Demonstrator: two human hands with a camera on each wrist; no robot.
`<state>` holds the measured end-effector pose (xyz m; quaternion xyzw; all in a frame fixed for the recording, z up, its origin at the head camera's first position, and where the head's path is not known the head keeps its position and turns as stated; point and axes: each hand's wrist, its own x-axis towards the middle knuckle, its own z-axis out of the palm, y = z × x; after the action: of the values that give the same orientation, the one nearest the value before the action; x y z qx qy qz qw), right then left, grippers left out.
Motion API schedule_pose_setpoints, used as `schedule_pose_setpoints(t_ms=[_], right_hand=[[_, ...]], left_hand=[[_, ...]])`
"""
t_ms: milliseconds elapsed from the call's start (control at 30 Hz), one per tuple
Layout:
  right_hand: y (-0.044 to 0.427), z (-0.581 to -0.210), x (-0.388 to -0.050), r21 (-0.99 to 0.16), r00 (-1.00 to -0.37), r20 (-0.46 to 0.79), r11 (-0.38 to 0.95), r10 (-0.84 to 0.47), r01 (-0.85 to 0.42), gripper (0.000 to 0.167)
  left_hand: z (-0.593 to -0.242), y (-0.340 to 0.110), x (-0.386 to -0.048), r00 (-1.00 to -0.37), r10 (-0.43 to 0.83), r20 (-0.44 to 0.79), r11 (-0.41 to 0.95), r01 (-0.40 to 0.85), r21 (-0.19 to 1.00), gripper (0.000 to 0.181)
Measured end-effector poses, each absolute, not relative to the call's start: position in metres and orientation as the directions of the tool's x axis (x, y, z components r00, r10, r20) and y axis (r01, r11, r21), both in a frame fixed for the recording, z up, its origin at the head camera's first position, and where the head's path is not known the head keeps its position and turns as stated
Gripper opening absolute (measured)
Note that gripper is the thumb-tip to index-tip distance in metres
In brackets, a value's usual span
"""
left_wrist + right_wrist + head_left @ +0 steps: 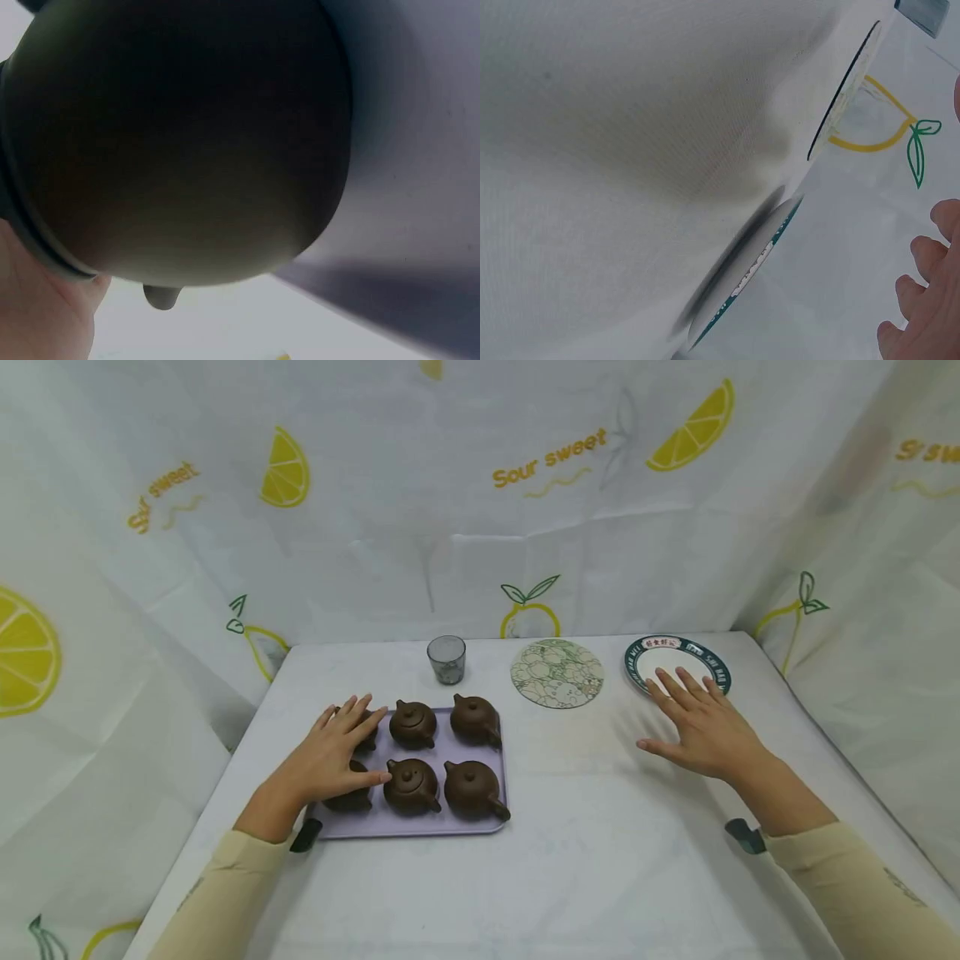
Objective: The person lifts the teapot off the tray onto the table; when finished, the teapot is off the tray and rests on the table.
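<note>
Several brown teapots, one of them [411, 787] near the middle of the front row, stand in two rows on a lilac tray [420, 836]. The left hand [330, 760], fingers spread, is over the tray's left teapots and partly hides two; whether it touches them I cannot tell. A teapot [180, 142] fills much of the left wrist view, with part of the left hand [45, 307] beside it. With fingers spread and nothing held, the right hand [705, 731] hovers just in front of a green-rimmed plate [678, 662], also seen in the right wrist view.
A grey glass [447, 660] stands behind the tray. Between it and the plate lies a round patterned mat [557, 673]. White cloth with lemon prints [420, 468] hangs behind and at both sides of the white table [555, 877].
</note>
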<state>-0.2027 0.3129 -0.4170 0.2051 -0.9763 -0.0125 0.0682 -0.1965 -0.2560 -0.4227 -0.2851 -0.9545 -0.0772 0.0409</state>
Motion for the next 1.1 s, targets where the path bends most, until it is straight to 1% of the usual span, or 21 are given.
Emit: schedule_pose_setpoints(t_ms=[100,200,267,367,433,533,600,633,733,800,900,1000,1100], right_hand=[[0.311,-0.417,-0.203,0.049,-0.909,0.126,0.918,-0.397,-0.394,0.097],[0.301,-0.416,-0.202,0.026,-0.912,0.121,0.92,-0.392,-0.392,0.098],[0.292,-0.417,-0.203,0.005,-0.914,0.118,0.92,-0.389,-0.391,0.099],[0.275,-0.419,-0.203,-0.058,-0.917,0.096,0.917,-0.388,-0.394,0.1],[0.262,-0.42,-0.204,-0.163,-0.927,0.057,0.913,-0.371,-0.375,0.099],[0.242,-0.425,-0.205,-0.377,-0.944,-0.006,0.876,-0.329,-0.302,0.092],[0.227,-0.43,-0.205,-0.517,-0.954,-0.033,0.822,-0.298,-0.239,0.084],[0.22,-0.432,-0.205,-0.571,-0.955,-0.03,0.789,-0.296,-0.227,0.081],[0.198,-0.439,-0.204,-0.696,-0.955,0.006,0.684,-0.298,-0.218,0.07],[0.184,-0.443,-0.201,-0.755,-0.953,0.04,0.616,-0.301,-0.226,0.063],[0.167,-0.448,-0.195,-0.822,-0.954,0.064,0.527,-0.292,-0.217,0.055],[0.154,-0.451,-0.188,-0.885,-0.954,0.059,0.427,-0.295,-0.186,0.048],[0.143,-0.453,-0.181,-0.939,-0.943,0.022,0.316,-0.332,-0.133,0.044]], left_hand=[[-0.424,-0.256,-0.199,-0.827,0.543,0.143,0.818,0.56,0.131,0.099],[-0.426,-0.261,-0.199,-0.825,0.529,0.197,0.809,0.561,0.178,0.093],[-0.425,-0.268,-0.2,-0.837,0.492,0.24,0.804,0.543,0.243,0.085],[-0.425,-0.282,-0.201,-0.873,0.393,0.287,0.792,0.48,0.377,0.071],[-0.427,-0.294,-0.203,-0.895,0.319,0.312,0.766,0.437,0.472,0.06],[-0.434,-0.309,-0.204,-0.921,0.226,0.316,0.71,0.378,0.594,0.049],[-0.439,-0.317,-0.205,-0.942,0.176,0.288,0.7,0.325,0.637,0.045],[-0.442,-0.32,-0.206,-0.953,0.157,0.259,0.698,0.293,0.653,0.045],[-0.449,-0.329,-0.207,-0.98,0.145,0.136,0.712,0.199,0.674,0.049],[-0.453,-0.333,-0.208,-0.985,0.17,0.041,0.68,0.147,0.718,0.055],[-0.457,-0.338,-0.209,-0.975,0.213,-0.07,0.608,0.076,0.791,0.066],[-0.459,-0.342,-0.208,-0.967,0.226,-0.12,0.561,0.029,0.827,0.073],[-0.461,-0.345,-0.206,-0.964,0.234,-0.125,0.535,0.02,0.844,0.076]])
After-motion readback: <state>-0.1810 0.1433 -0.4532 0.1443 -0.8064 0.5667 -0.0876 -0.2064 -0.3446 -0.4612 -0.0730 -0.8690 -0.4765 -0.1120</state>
